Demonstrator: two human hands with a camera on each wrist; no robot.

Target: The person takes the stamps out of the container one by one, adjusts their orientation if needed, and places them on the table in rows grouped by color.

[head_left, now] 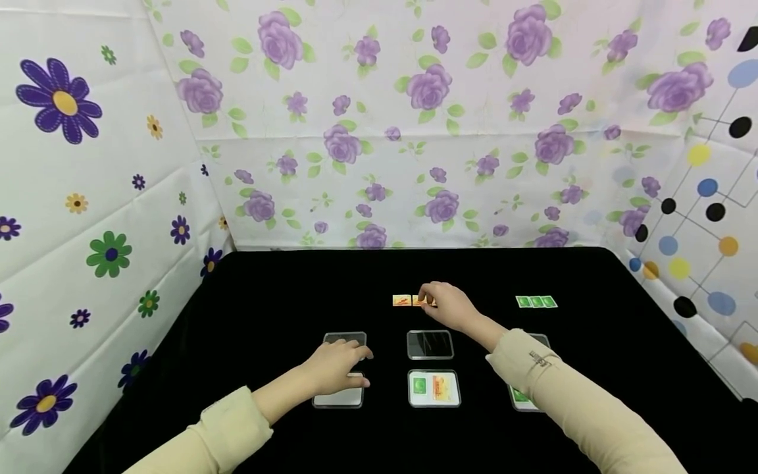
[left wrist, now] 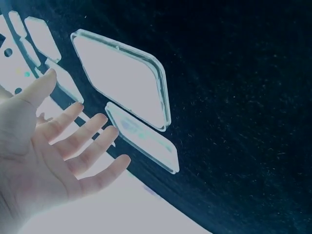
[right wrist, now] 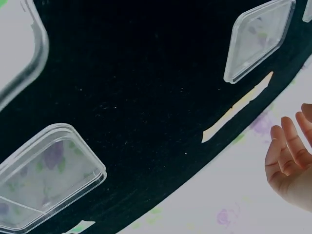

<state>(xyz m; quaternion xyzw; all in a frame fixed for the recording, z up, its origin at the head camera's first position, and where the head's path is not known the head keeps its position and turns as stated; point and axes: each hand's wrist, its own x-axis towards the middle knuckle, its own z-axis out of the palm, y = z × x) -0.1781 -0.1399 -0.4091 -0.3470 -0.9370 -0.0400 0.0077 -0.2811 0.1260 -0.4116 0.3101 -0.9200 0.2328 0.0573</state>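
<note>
The row of small, flat orange-and-white cards (head_left: 403, 301) lies on the far part of the black cloth-covered table (head_left: 284, 289), its long axis running left to right, its right part hidden behind the loosely bent, seemingly empty fingers of the right hand (head_left: 453, 308). The left hand (head_left: 334, 365), fingers spread and holding nothing, partly covers two clear, rounded rectangular plastic boxes (head_left: 339, 399); the cards' printed pictures are too small to make out.

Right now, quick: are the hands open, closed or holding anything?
Left hand: open, holding nothing.
Right hand: open, loosely bent near the orange cards, nothing visibly held.
</note>
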